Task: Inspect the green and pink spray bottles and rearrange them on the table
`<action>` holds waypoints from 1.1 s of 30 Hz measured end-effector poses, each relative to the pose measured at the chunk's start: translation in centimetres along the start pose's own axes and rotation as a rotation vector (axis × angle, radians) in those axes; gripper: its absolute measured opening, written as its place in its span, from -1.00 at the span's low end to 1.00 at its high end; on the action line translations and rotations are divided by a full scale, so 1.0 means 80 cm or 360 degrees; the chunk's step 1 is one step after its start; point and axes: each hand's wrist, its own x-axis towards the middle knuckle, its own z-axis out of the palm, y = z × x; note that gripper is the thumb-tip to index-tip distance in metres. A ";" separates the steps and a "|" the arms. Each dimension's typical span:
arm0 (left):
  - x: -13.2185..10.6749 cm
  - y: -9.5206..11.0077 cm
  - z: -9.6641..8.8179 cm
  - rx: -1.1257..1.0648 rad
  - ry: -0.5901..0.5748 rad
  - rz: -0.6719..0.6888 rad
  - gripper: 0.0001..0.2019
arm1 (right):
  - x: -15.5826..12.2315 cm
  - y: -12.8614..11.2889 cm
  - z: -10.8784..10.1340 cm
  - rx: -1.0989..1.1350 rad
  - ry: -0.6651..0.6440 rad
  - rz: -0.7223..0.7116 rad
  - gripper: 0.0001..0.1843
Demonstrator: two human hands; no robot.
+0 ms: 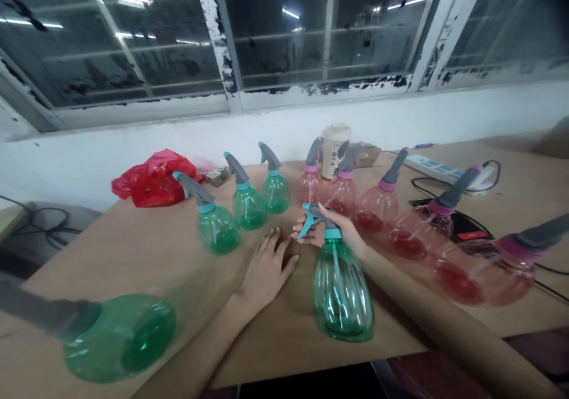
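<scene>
**Right hand** [340,230]: clenched around the grey sprayer head of a green spray bottle [342,292], fingers wrapped over from the far side, the teal trigger [306,221] sticking out toward my left hand.

**Held bottle:** directly below my right hand, its clear green body reaching toward me; the base appears to sit on the tabletop [133,257], though I cannot tell whether it is lifted.

**Left hand** [269,271]: released, palm down, fingers spread on the tabletop, just left of the held bottle and not touching it.

**Left of the hands:** three green spray bottles [217,230] stand in a loose row, the nearest close to my left fingers. A fourth green spray bottle [120,337] sits at lower left, its grey head running out of frame.

**Right of the hands:** five pink spray bottles [377,206] with magenta collars curve along the tabletop, red showing at their bases, the closest just beside my right hand.

**Beyond the hands:** a lidded paper cup [335,150] behind the pink row; a red plastic bag [153,179] past the green row; a white power strip [431,171] with black cable [484,176] at far right.

**Ahead:** a white-painted window frame [222,43], paint flaking.
</scene>
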 end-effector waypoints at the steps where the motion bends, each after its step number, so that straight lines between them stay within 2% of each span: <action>1: 0.000 0.000 0.000 -0.0002 -0.0002 -0.0003 -0.53 | -0.001 0.000 0.002 0.0006 0.0000 -0.0001 -0.66; 5: 0.000 0.002 -0.001 0.0003 -0.0022 -0.0029 -0.54 | -0.003 -0.003 0.007 -0.0007 0.0041 -0.0061 -0.69; 10: 0.000 0.001 0.000 0.0017 -0.0021 -0.0021 -0.53 | -0.005 -0.004 0.002 -0.0135 0.0148 -0.0139 -0.74; 16: 0.000 0.001 -0.001 0.0012 -0.0002 -0.0002 -0.55 | -0.006 -0.007 0.002 -0.0125 -0.0017 -0.0072 -0.76; 25: 0.001 -0.001 0.001 -0.0024 0.0042 0.0016 -0.57 | 0.003 0.000 -0.012 -0.0038 0.0071 0.0013 -0.71; 33: 0.000 -0.001 0.002 0.0025 0.0025 0.0015 -0.56 | -0.002 -0.004 -0.006 0.0069 0.0019 -0.0002 -0.73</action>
